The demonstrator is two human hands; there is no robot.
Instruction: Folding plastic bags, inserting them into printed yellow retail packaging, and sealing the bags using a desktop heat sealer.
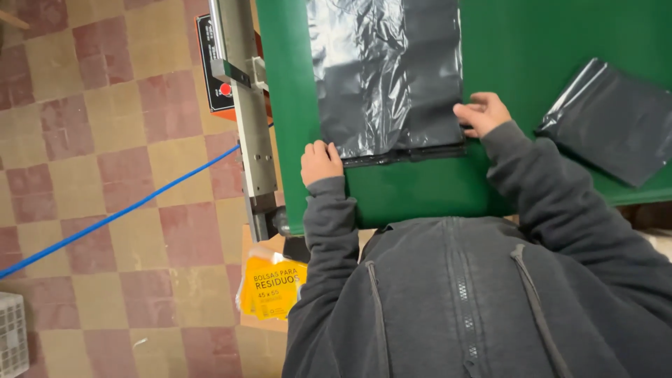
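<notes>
A sheet of dark grey plastic bags (388, 70) lies flat on the green table (413, 189), its near edge folded into a thick strip. My left hand (320, 161) is closed on the sheet's near left corner. My right hand (483, 113) pinches the near right corner, fingers curled over the edge. Both sleeves are dark grey, from the zipped hoodie I wear.
A folded stack of dark plastic bags (609, 119) rests on the table at right. A metal sealing bar with a red button panel (241, 91) runs along the table's left edge. A blue hose (119, 213) crosses the checkered floor. Yellow packets (273, 287) lie below; a white crate (12, 332) is at bottom left.
</notes>
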